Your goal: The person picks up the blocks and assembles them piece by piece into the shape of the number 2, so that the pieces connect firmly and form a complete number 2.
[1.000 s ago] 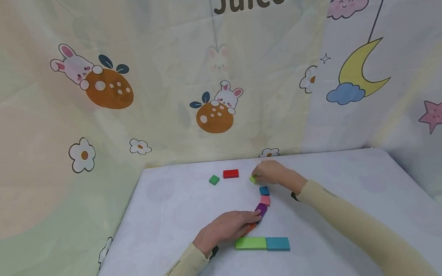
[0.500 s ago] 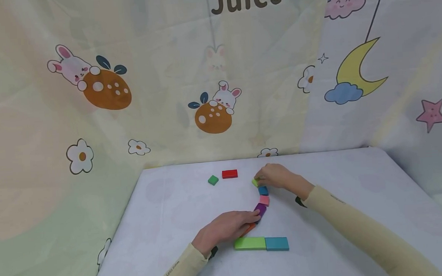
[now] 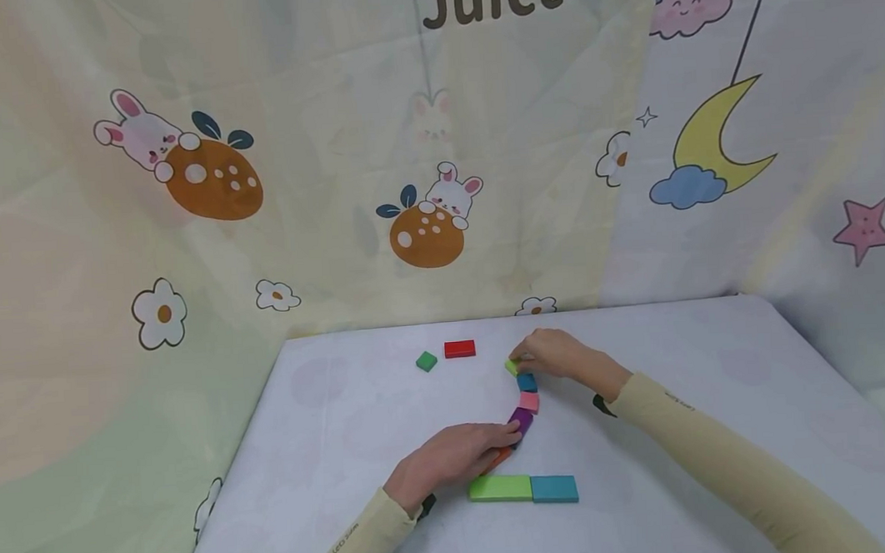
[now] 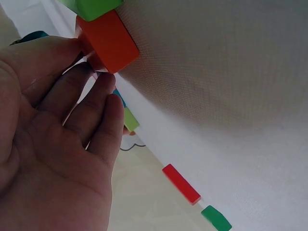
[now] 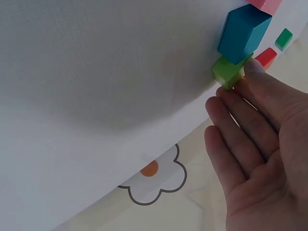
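In the head view a curved row of blocks runs up the table. My right hand (image 3: pixel 559 354) pinches a light green block (image 5: pixel 228 71) between thumb and index finger, at the far end of the row. It meets the blue block (image 3: pixel 526 382); a pink block (image 3: pixel 529 401) follows. My left hand (image 3: pixel 452 458) rests at the nearer part, fingertips on the purple block (image 3: pixel 522 423) and thumb against the orange block (image 4: pixel 109 43). Its fingers are mostly straight. Part of the orange block is hidden by this hand in the head view.
A long light green block (image 3: pixel 500 489) and a teal block (image 3: pixel 555 489) lie end to end at the near side. Farther back lie a red block (image 3: pixel 460 349) and a small green block (image 3: pixel 427 362). A printed cloth (image 3: pixel 320 233) hangs behind the white table (image 3: pixel 648 466).
My right hand has brought the light green block slightly nearer, up to the blue block, and has since held nearly still. My left hand has stayed in place.
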